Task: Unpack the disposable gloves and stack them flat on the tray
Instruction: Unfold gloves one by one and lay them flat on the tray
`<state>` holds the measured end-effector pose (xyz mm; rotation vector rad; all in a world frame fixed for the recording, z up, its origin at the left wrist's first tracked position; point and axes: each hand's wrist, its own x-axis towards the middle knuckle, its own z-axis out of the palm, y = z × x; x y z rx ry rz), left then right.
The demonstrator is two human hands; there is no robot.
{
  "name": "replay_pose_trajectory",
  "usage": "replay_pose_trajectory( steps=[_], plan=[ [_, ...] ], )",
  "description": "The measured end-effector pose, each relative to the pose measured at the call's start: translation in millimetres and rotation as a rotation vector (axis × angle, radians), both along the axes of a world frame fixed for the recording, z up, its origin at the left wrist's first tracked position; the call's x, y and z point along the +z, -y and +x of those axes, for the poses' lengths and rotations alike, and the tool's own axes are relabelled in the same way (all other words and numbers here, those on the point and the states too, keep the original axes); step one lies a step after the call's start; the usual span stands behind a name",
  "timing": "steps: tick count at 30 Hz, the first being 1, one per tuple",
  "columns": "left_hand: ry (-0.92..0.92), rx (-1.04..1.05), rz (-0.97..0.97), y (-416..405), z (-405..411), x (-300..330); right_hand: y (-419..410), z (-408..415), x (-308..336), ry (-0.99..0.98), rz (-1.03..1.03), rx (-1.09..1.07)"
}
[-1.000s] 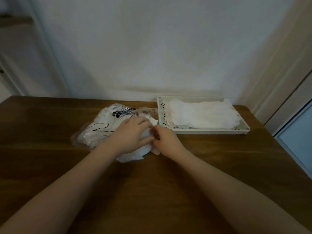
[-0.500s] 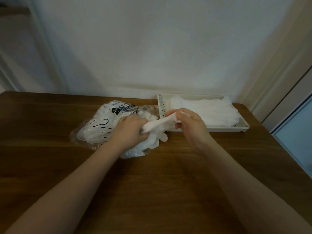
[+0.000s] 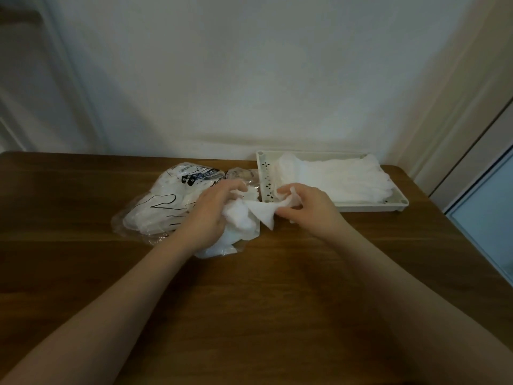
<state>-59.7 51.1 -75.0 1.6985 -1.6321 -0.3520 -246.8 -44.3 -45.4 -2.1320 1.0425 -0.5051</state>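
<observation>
A clear plastic glove bag (image 3: pixel 155 207) with black print lies on the wooden table (image 3: pixel 249 301), its open mouth toward the tray. My left hand (image 3: pixel 213 215) rests curled on the bunch of white gloves (image 3: pixel 238 220) at the bag's mouth and holds them down. My right hand (image 3: pixel 305 204) pinches one thin white glove (image 3: pixel 263 211), stretched between both hands just in front of the tray's left end. The white tray (image 3: pixel 369 208) at the back right holds a flat stack of gloves (image 3: pixel 333 176).
A pale wall rises right behind the table. The table's right edge runs close past the tray, with a door frame and a glass panel (image 3: pixel 488 218) beyond it.
My right hand drew a glove out of the bag toward the tray, then came back down and left a little. The left hand stayed on the bag's mouth.
</observation>
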Motion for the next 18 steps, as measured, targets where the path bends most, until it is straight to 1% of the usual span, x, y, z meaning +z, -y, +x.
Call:
replay_pose_trajectory(
  steps=[1,3,4,5,7,9,11,14,17,18],
  plan=[
    [0.073,-0.041,-0.051,-1,0,0,0,1,1,-0.041,-0.029,-0.033],
    [0.258,-0.111,-0.094,0,2,-3,-2,1,2,-0.002,0.032,-0.071],
    [0.342,-0.110,-0.058,1,2,-3,-2,0,3,0.070,0.121,-0.081],
    [0.411,-0.086,0.020,1,0,-1,-3,-1,5,0.165,0.219,-0.091],
    [0.503,0.033,0.189,4,-2,1,-4,-4,14,0.348,0.405,-0.114],
    [0.492,0.099,0.277,7,-6,4,-5,-6,19,0.453,0.548,-0.112],
    [0.466,0.094,0.302,8,-12,9,-6,-10,23,0.527,0.646,-0.128],
    [0.414,0.105,0.340,10,-14,14,-5,-15,28,0.764,0.870,-0.143],
    [0.395,0.119,0.283,14,-13,15,0,-21,29,0.977,0.966,-0.145],
    [0.359,0.147,0.240,13,-14,16,1,-22,29,1.002,0.996,-0.131]
  ],
)
